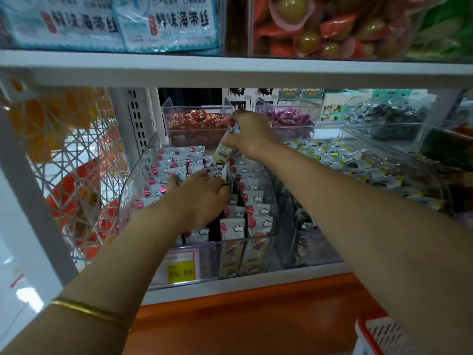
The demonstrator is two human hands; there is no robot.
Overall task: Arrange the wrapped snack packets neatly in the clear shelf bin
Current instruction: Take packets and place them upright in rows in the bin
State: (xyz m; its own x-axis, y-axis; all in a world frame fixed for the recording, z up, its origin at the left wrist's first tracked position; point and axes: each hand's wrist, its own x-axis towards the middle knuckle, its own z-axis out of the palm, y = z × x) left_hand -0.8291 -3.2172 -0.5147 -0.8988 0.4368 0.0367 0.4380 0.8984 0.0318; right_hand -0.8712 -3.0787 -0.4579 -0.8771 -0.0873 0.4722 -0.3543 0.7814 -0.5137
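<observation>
Centre frame: clear bin (pixel 131 185), snack packets (pixel 256 196) in rows | right hand (pixel 252 135) pinches one packet (pixel 224 149), tilted, above | left hand (pixel 197 196) on rows, grip unclear | red-candy bin (pixel 197 119) behind, price tag (pixel 180 272) front.

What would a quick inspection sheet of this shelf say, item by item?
Surface: white shelf, orange panel below.
Job's things: clear bin holding rows of upright snack packets; held packet above them.
Clutter: yellow price tag.
Grippers: left hand rests on the rows; right hand grips the held packet.
Cables: nothing seen.
Surroundings: neighbouring bins of sweets; red basket lower right.
</observation>
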